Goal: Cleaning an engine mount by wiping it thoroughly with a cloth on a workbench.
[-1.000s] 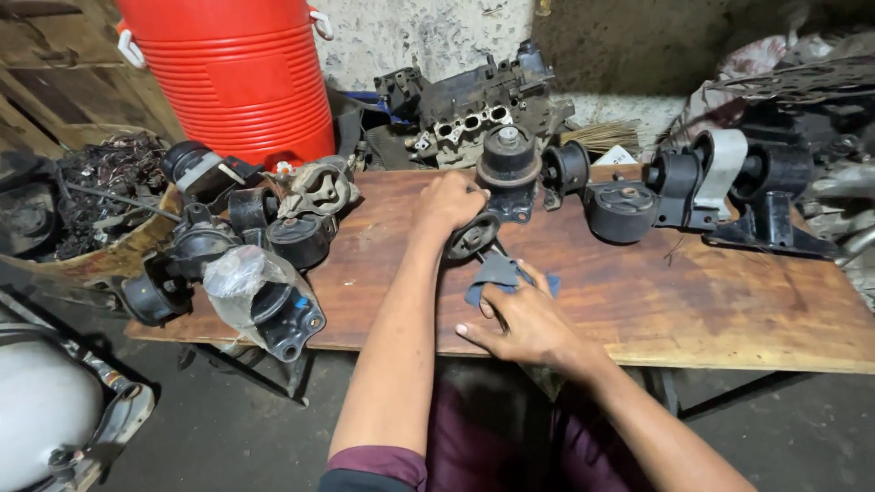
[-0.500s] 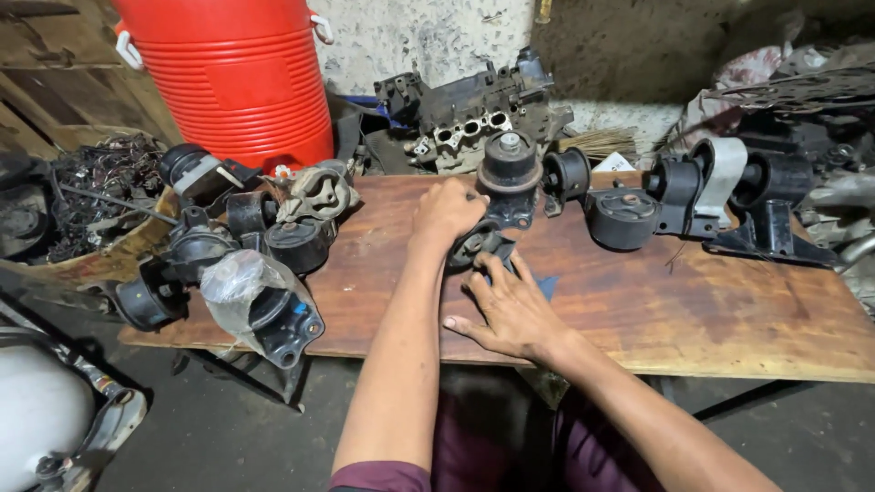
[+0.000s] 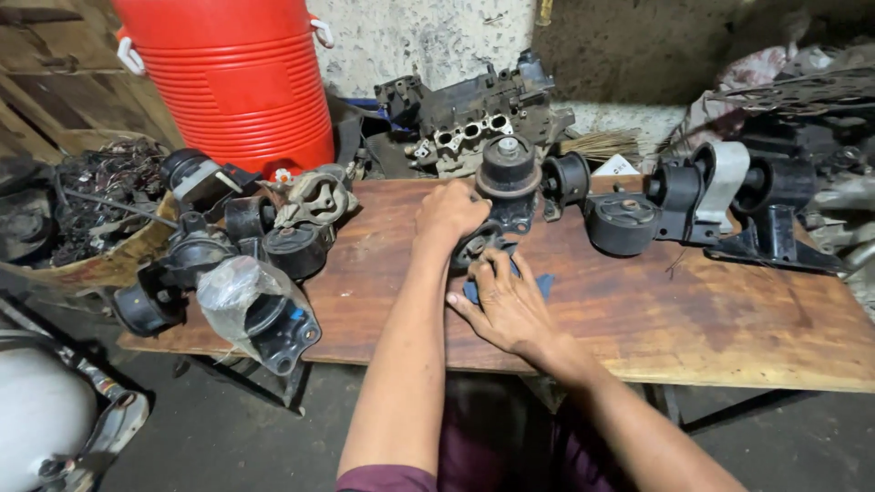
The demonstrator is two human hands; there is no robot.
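A small black rubber engine mount [image 3: 476, 246] lies on the wooden table [image 3: 711, 319] in front of me. My left hand [image 3: 448, 215] is closed over its far side. My right hand [image 3: 506, 301] rests just below it with fingers spread, pressing on a blue cloth [image 3: 545, 284] and touching the mount's near edge. Behind the hands stands a taller black mount with a round cap [image 3: 507, 178].
More black mounts sit along the table's right [image 3: 624, 221] and left [image 3: 292, 251]; one is wrapped in clear plastic [image 3: 255, 310]. A red ribbed cooler [image 3: 237, 82] and a grey engine block [image 3: 474, 114] stand behind. A basket of dark parts [image 3: 91, 200] is at left.
My right hand has slid up and left along the table, from flat on the wood to against the small mount. My left hand has stayed on the mount.
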